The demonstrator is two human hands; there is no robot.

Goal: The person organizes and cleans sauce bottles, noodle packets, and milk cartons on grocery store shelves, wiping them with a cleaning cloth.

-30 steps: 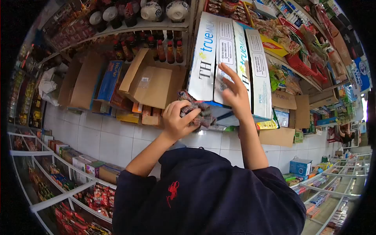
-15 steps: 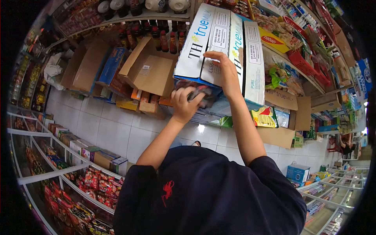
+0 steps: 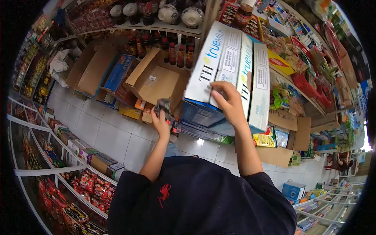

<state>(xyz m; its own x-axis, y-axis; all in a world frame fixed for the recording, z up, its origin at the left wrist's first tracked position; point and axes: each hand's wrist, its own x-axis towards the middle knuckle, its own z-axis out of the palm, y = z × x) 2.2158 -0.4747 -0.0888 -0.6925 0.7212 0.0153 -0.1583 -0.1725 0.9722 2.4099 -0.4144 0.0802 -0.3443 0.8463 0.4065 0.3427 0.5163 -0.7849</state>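
In my left hand [image 3: 161, 127] is a limp, dark mottled cloth [image 3: 164, 105] with red patches, its lower end hanging beside my wrist. That hand is left of the milk cartons, near the front of an open brown cardboard box [image 3: 158, 84]. My right hand [image 3: 231, 103] rests on top of a white and blue TH true MILK carton [image 3: 205, 88], thumb and fingers apart and slightly bent. Another TH true MILK carton [image 3: 247, 84] stands close against it on the right. Part of the carton tops is hidden under my right hand.
Sauce bottles [image 3: 172, 54] and bowls [image 3: 192, 16] line the shelves behind. A blue box [image 3: 118, 70] stands left of the open box. Yellow packets [image 3: 266, 138] lie right of the cartons. Glass display cases [image 3: 51, 172] flank the tiled floor [image 3: 113, 137].
My left hand has moved left and away from the carton's front with the dark cloth. My right hand stays on the carton top, its fingers more bent. The view has shifted.
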